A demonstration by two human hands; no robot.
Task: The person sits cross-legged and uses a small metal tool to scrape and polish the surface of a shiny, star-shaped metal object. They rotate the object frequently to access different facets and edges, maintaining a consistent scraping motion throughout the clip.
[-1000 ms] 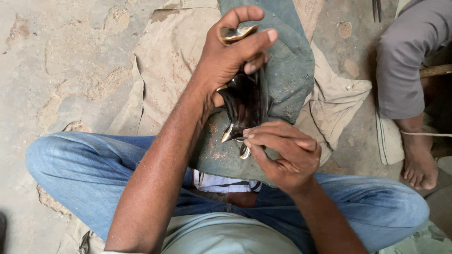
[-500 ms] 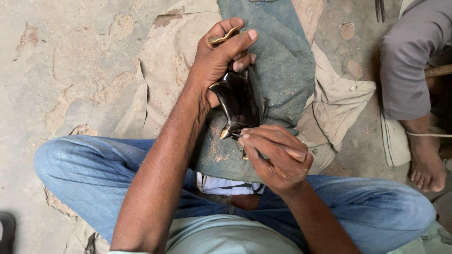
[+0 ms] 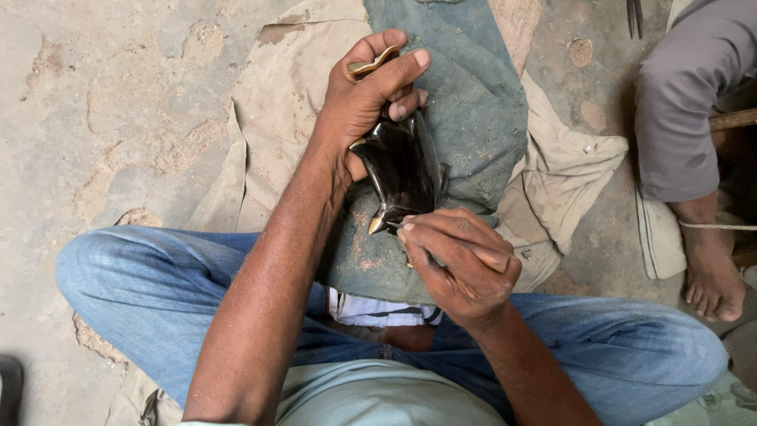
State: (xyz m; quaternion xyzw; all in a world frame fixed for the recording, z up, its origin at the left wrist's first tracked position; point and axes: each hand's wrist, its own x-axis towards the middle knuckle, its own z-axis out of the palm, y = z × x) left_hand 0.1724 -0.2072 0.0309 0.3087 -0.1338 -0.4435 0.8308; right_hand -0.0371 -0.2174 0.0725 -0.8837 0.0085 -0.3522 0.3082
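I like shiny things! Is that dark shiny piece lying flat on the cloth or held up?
Held up. The left hand grips the top of the dark shiny piece; its pointed bottom end rests on the green cloth, where the right hand touches it.

Glossy dark brown carved piece (image 3: 402,170) with pale golden tips, grey-green cloth (image 3: 473,95), blue jeans (image 3: 142,292), beige sheet (image 3: 276,102)

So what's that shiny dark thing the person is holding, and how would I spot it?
Find the blue-green cloth spread over the person's lap, between the knees in blue jeans. Above it the left hand grips a glossy black carved piece, while the right hand works at its lower end. It is the only shiny thing there, with pale golden tips.
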